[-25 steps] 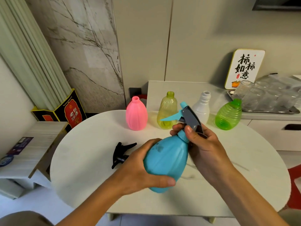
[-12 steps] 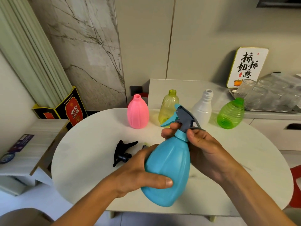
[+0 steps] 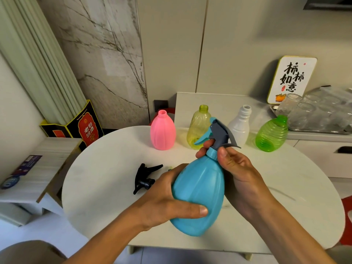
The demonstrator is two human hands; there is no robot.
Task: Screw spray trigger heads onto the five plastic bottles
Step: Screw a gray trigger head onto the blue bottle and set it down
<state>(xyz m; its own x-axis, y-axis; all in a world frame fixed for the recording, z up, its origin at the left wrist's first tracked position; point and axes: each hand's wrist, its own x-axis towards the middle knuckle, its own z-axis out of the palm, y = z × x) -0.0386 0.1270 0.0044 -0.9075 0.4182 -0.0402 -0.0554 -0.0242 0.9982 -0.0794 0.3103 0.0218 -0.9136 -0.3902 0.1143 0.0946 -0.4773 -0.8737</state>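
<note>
Four capless bottles [image 3: 202,126] stand behind the blue bottle [image 3: 198,197] both hands grip: left hand [image 3: 167,202], right hand [image 3: 240,178].

Blue bottle [image 3: 198,197] smooth plastic; table [image 3: 106,168] matt.

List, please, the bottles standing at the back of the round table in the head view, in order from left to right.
Pink bottle → yellow bottle → white bottle → green bottle. All four have open necks, with no trigger head on them.
</note>
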